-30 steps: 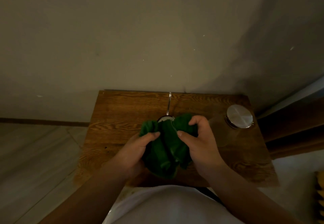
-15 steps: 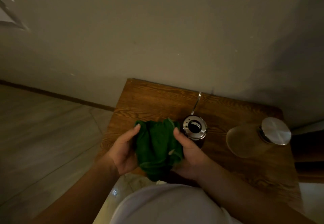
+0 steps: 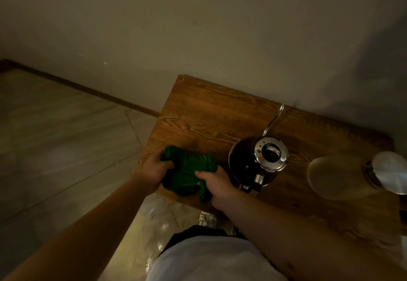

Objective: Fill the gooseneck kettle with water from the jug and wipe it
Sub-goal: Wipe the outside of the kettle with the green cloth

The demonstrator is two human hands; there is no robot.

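A dark gooseneck kettle (image 3: 242,159) with a shiny steel lid stands on the wooden table (image 3: 209,115), its thin spout pointing toward the wall. To its left, at the table's near-left corner, lies a crumpled green cloth (image 3: 187,170). My left hand (image 3: 154,170) grips the cloth's left end and my right hand (image 3: 215,181) grips its right end, close to the kettle's side. A clear glass jug (image 3: 334,175) with a round steel lid sits at the right.
The table stands against a plain wall (image 3: 198,38). Tiled floor (image 3: 66,137) spreads to the left and below the table's edge. My white shirt (image 3: 209,258) fills the bottom of the view.
Both hands moved the green cloth off the kettle and leftward to the table's near-left corner. The kettle is now uncovered. The view has swung left.
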